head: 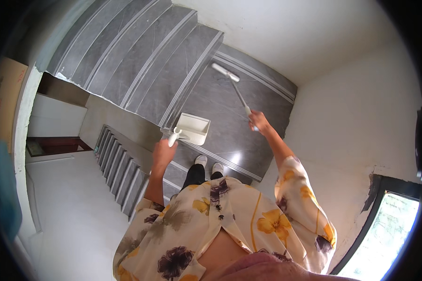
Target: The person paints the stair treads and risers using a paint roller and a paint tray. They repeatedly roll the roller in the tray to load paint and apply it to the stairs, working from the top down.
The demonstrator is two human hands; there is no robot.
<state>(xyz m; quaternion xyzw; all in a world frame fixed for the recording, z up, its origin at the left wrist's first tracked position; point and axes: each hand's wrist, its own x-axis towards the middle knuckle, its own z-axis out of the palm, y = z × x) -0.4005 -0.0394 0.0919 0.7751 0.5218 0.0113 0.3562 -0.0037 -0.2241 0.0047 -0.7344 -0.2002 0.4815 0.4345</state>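
Note:
My left hand (164, 151) grips the upright handle of a cream plastic dustpan (193, 126). The pan's open tray hangs over or rests on the grey landing near the stair corner; its contact with the floor cannot be made out. My right hand (259, 121) is closed around the pale grip of a hand-held sweeping tool (239, 92) with a thin grey shaft. Its white bar-shaped head (225, 72) is slightly blurred, so bristles or a blade cannot be told. That head is over the landing's far part, close to a striped step edge.
Grey tiled stairs (154, 52) rise at the upper left; another flight (121, 168) descends at the lower left beside an open drop. My shoes (201, 160) stand at the striped landing edge. White walls (341, 116) bound the right, with a dark-framed window (379, 235). A cardboard box (7, 102) is far left.

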